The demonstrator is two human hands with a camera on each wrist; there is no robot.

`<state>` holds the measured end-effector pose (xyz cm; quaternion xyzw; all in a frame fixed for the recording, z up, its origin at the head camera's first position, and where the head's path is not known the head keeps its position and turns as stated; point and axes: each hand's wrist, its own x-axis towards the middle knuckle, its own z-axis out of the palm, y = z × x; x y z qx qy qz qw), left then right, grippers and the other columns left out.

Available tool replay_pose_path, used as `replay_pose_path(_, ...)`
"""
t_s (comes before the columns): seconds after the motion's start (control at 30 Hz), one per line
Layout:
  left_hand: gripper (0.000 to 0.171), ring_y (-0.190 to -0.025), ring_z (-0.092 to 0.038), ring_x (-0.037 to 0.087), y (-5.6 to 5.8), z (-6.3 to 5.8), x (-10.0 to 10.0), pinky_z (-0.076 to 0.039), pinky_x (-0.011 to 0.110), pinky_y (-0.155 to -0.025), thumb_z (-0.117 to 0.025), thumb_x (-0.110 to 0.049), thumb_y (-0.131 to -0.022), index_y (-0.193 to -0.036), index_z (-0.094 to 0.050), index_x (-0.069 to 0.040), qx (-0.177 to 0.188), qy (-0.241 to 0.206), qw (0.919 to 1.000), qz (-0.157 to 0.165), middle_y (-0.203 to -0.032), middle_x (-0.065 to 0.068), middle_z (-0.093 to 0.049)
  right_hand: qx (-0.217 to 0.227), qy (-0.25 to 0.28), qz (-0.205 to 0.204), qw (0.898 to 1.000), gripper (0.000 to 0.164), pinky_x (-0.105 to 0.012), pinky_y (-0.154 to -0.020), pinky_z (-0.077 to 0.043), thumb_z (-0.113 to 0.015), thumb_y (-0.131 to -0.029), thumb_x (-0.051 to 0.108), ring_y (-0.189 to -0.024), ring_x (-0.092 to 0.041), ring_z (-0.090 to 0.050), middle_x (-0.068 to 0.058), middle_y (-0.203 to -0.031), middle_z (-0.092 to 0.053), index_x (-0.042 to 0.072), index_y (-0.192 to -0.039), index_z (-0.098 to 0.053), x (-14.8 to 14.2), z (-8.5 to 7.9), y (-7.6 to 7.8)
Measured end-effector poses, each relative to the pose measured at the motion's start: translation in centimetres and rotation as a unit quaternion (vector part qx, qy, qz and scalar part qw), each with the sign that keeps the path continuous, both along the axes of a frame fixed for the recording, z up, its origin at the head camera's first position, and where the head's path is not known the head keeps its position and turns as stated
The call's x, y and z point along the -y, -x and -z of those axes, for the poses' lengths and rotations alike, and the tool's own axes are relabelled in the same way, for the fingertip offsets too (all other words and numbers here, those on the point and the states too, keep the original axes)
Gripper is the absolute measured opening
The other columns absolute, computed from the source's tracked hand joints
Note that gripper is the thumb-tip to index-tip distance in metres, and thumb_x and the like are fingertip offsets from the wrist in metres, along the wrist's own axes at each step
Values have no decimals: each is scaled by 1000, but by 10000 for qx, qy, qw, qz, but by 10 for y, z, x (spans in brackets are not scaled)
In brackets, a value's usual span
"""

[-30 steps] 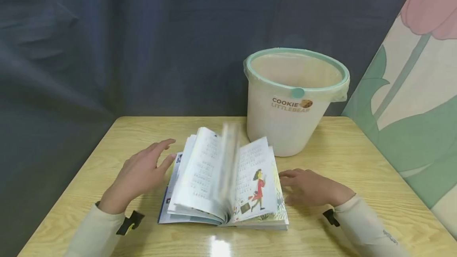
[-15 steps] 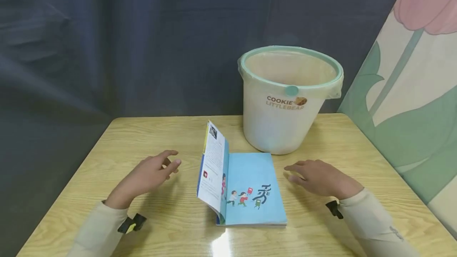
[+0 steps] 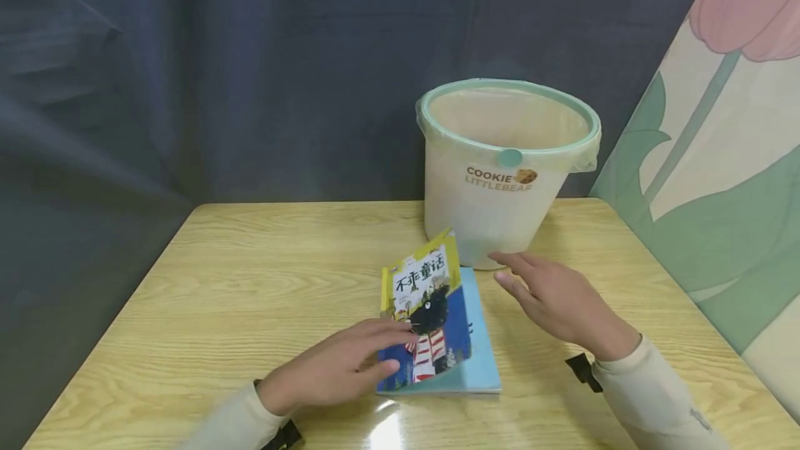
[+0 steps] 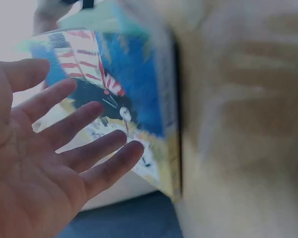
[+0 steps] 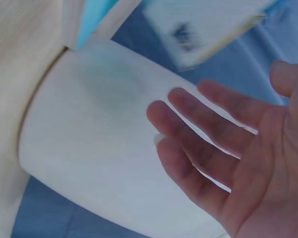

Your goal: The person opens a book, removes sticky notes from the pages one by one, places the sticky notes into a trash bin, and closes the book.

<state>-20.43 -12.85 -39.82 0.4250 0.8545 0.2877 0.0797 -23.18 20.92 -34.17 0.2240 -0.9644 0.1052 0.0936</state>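
Note:
A paperback book (image 3: 431, 311) lies on the wooden table, its yellow and blue illustrated front cover lifted partway and leaning over the light blue first page (image 3: 481, 360). My left hand (image 3: 340, 363) is over the lower left of the cover, fingers extended and overlapping it in the head view. In the left wrist view the spread fingers of the left hand (image 4: 64, 134) hold nothing and face the cover (image 4: 124, 89). To the right of the book, my right hand (image 3: 556, 297) hovers with straight, relaxed fingers, palm facing left and nothing in it.
Behind the book stands a white bin (image 3: 487, 214) with a mint green rim and a clear liner, lettered COOKIE LITTLEBEAR. A dark curtain (image 3: 312, 75) hangs behind the table (image 3: 262, 269). On the right is a wall with a painted tulip (image 3: 737, 12).
The book's pages have fallen to the right, and its cover has swung up and over toward the right. My left hand has moved right and nearer, to the cover. The right hand has risen slightly.

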Motion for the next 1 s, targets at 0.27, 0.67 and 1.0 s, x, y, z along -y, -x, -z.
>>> replay_pose_path(0.27, 42, -138, -24, 24, -8, 21, -8, -34, 53, -107, -38, -37, -100, -140, -44, -29, -826, 616, 9928, 606, -150, -5, -38, 440, -635, -689, 9946, 51, -55, -95, -44, -49, -91, 51, -118, -27, -50, -7, -131, -57, 20, -132, -53, 13, 7, -8)
replay_pose_path(0.67, 37, -130, -36, 23, -18, 17, -15, -42, 46, -101, -49, -35, -95, -131, -54, -28, -1588, 1467, 9758, 329, -137, -4, -51, 1859, -1167, -1099, 9694, 89, -57, -98, -40, -64, -66, 70, -123, -36, -41, -15, -141, -43, 21, -138, -46, 37, 38, -26)
replay_pose_path(1.0, 33, -120, -46, 31, -28, 12, -16, -50, 47, -91, -51, -34, -93, -123, -58, -23, -2108, 1886, 9591, -109, -124, 4, -56, 1025, -1690, -1489, 9689, 84, -52, -102, -39, -67, -71, 63, -127, -27, -39, -9, -141, -46, 17, -138, -46, 61, 48, -36)
